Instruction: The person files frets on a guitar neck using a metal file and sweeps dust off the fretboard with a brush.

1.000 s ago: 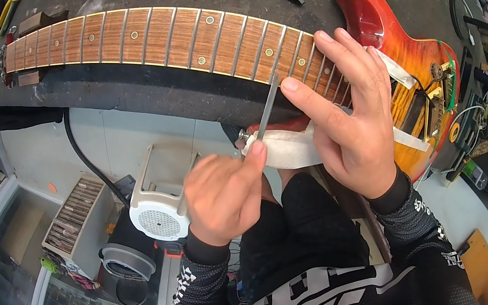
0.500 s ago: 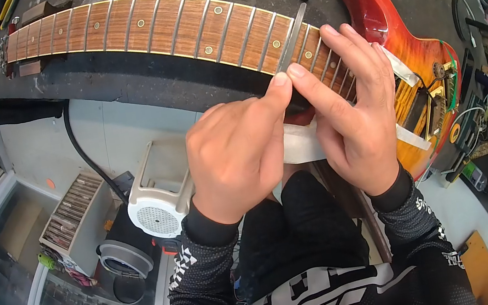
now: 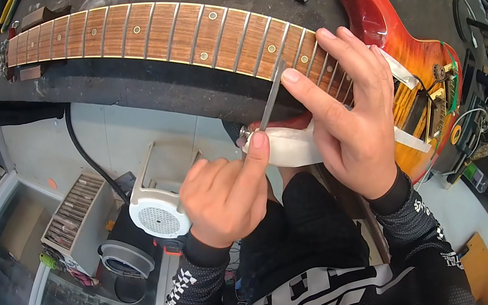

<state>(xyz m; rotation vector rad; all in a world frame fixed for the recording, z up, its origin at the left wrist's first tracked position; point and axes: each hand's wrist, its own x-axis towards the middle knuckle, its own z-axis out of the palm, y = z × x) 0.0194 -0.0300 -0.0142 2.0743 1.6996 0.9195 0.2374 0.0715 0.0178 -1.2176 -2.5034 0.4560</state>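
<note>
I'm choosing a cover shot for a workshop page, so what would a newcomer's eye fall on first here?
Probably the long wooden fretboard, sweeping across the upper left and middle, then the glossy red-and-amber guitar body at right. Near the centre, the left hand holds a slim metal tool angled toward the fretboard's near edge, while the right hand spreads over its body end.

"What did you count first?"
"There was one left hand (image 3: 226, 203) and one right hand (image 3: 356, 112), making two."
"And sleeves (image 3: 410, 215)?"
"There were two."
"What else did you count?"
"There was one file (image 3: 274, 98), one guitar (image 3: 426, 53) and one stool (image 3: 159, 221)."
</note>
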